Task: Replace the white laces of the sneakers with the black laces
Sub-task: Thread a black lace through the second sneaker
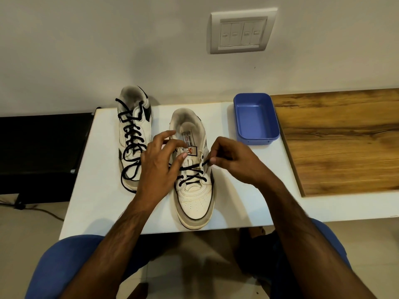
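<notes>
Two white sneakers are set on the white bench (248,197), toes toward the near edge. At the far left, the left sneaker (133,134) is seen fully threaded with a black lace (129,145), its loose ends looped over the toe and onto the bench. Near the centre, the right sneaker (194,180) is only partly laced: a second black lace (191,175) is crossed through the lower eyelets, while the upper eyelets are left bare and the tongue is exposed. The right hand (233,162) is held just beside the shoe's right flank, and one end of that lace is pinched between thumb and forefinger, drawn taut out of an eyelet on the right. The left hand (159,165) is spread over the shoe's left side, its fingers (179,160) released and relaxed, nothing gripped; whether the shoe is actually touched cannot be told. A blue plastic tray (257,119) is placed at the far right of the bench, beside a wooden surface (339,137). A switch plate (243,31) is mounted on the wall behind.
</notes>
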A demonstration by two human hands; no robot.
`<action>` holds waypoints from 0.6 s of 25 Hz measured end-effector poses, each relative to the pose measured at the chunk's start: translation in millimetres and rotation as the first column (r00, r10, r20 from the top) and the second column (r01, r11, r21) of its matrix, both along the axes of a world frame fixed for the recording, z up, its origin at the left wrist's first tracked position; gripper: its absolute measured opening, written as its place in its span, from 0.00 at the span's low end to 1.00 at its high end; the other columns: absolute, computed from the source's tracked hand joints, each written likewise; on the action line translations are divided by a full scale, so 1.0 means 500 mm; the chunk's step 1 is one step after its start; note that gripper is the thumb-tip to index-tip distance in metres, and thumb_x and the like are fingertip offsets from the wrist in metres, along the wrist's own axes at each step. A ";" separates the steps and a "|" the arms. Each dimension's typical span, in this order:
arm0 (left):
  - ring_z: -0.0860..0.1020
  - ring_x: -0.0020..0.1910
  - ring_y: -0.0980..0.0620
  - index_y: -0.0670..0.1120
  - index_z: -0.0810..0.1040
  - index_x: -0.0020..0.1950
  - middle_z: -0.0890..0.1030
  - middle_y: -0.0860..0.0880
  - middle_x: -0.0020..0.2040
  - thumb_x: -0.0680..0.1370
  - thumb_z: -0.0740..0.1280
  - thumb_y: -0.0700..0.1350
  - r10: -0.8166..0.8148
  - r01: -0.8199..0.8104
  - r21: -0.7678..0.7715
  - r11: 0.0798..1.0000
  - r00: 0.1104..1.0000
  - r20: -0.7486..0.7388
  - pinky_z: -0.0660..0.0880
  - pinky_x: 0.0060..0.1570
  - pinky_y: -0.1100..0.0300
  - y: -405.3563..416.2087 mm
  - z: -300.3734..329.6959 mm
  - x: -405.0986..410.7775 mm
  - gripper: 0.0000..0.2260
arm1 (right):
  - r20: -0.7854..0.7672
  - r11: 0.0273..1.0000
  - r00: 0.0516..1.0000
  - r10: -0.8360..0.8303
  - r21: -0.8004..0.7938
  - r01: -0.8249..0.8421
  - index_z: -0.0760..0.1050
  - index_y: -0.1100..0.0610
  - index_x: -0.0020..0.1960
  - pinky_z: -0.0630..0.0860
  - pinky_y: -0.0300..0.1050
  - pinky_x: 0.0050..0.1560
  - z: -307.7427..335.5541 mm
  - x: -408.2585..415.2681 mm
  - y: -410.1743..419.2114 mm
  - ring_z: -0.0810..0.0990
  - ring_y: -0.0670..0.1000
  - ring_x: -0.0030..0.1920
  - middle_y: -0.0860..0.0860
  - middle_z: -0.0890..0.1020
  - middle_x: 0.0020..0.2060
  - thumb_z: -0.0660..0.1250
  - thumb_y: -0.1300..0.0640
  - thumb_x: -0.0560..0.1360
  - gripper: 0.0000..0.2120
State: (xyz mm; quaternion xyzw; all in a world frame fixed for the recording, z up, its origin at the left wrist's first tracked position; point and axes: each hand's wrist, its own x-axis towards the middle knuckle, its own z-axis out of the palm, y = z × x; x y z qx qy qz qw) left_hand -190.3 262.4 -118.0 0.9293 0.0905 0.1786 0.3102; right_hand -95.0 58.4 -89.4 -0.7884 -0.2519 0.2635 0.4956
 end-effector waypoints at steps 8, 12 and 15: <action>0.71 0.70 0.54 0.50 0.83 0.56 0.74 0.53 0.68 0.79 0.71 0.45 -0.068 0.076 -0.223 0.972 0.997 0.042 0.71 0.67 0.52 0.025 0.003 -0.003 0.07 | -0.338 0.813 0.879 -0.335 0.367 0.451 0.72 0.58 0.53 0.69 0.42 0.34 0.027 0.009 -0.012 0.70 0.47 0.32 0.54 0.75 0.34 0.63 0.59 0.82 0.02; 0.70 0.70 0.56 0.51 0.83 0.58 0.73 0.55 0.68 0.79 0.71 0.46 -0.098 0.104 -0.272 0.957 0.995 0.036 0.75 0.63 0.47 0.032 0.006 -0.005 0.08 | 0.185 0.976 0.982 0.019 -0.215 0.022 0.80 0.48 0.50 0.70 0.40 0.38 -0.010 -0.012 0.017 0.72 0.45 0.35 0.52 0.77 0.37 0.74 0.46 0.74 0.09; 0.71 0.71 0.52 0.52 0.83 0.58 0.72 0.54 0.68 0.79 0.71 0.45 -0.119 0.125 -0.312 0.942 0.992 0.039 0.78 0.59 0.46 0.034 0.004 -0.005 0.09 | 0.270 0.962 0.961 0.056 -0.271 0.020 0.81 0.49 0.48 0.69 0.39 0.39 -0.015 -0.013 0.025 0.74 0.47 0.39 0.47 0.77 0.40 0.76 0.47 0.73 0.08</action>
